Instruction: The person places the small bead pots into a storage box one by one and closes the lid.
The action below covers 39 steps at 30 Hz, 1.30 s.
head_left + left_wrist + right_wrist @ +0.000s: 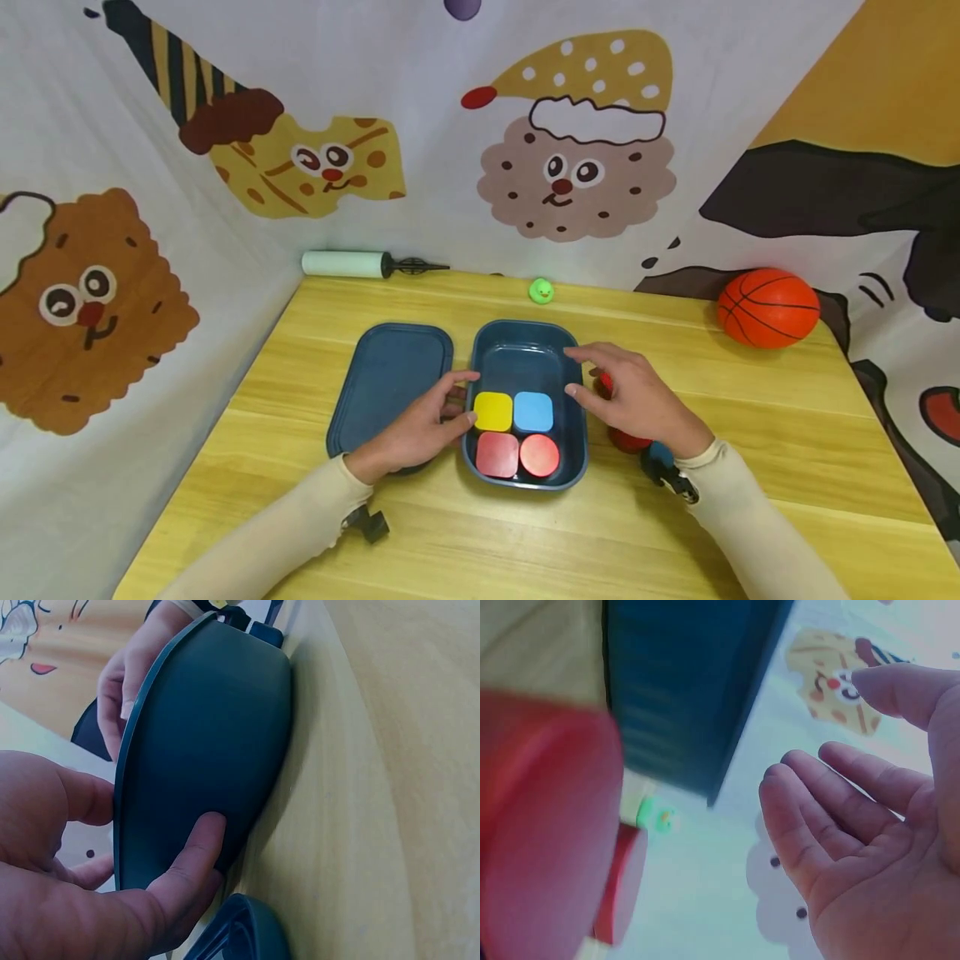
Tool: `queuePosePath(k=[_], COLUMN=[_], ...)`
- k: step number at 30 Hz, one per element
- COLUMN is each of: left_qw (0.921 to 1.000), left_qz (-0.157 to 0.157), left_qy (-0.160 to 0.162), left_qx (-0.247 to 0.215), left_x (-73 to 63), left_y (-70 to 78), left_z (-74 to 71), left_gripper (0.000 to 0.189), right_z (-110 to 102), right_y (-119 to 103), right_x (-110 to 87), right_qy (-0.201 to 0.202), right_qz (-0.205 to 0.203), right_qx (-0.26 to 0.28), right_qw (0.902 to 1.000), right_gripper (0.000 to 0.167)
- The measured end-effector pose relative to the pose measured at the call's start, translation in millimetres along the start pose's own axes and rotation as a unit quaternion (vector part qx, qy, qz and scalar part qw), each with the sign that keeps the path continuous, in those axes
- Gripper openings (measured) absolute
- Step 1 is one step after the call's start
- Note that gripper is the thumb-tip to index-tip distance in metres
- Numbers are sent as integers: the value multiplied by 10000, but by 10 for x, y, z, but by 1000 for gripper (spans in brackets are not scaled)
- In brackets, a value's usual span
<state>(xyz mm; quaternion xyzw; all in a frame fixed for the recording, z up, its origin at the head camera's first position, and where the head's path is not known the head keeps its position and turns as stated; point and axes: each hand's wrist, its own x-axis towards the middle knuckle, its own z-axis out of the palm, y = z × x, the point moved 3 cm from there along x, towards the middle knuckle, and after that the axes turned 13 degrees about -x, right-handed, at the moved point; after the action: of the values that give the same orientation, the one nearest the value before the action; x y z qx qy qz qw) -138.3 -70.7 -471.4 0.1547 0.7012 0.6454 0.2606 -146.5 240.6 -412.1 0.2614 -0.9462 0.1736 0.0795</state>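
Observation:
A dark blue rectangular box (525, 363) stands open on the table. In its near half sit a yellow square block (492, 412), a light blue square block (533, 412), a red square block (497, 454) and a red round piece (539, 456). My left hand (416, 429) is at the box's left side, fingertips against the outer wall and rim, as the left wrist view shows. Over the right rim hovers my right hand (626, 396), fingers spread and loosely bent, holding nothing. Beneath that hand are red round pieces (555, 840), partly hidden in the head view.
A matching dark blue lid (393, 375) lies left of the box, partly under my left forearm and hand. Along the back are a pale green hand pump (345, 264), a green toy duck (541, 291) and a small basketball (768, 308). A printed cloth hangs behind the table.

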Motion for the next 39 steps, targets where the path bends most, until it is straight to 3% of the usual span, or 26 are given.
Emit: queuePosePath(k=[13, 24, 30, 39], left_qw=[10000, 9999, 10000, 9999], left_qz=[5, 37, 39, 34], left_qy=[-68, -70, -55, -90], left_qx=[-32, -66, -29, 28], left_x=[1, 14, 8, 13], left_y=[-17, -16, -16, -8], left_z=[-7, -27, -38, -26], left_gripper=[61, 61, 60, 60], right_z=[-129, -209, -131, 63], right_y=[536, 842, 920, 1017], right_x=[-117, -232, -277, -380], right_qy=[-184, -465, -684, -1260], right_qz=[785, 1153, 1094, 1213], right_qx=[-124, 295, 359, 933], right_qw=[9967, 9918, 9910, 9802], right_gripper=[51, 51, 51, 59])
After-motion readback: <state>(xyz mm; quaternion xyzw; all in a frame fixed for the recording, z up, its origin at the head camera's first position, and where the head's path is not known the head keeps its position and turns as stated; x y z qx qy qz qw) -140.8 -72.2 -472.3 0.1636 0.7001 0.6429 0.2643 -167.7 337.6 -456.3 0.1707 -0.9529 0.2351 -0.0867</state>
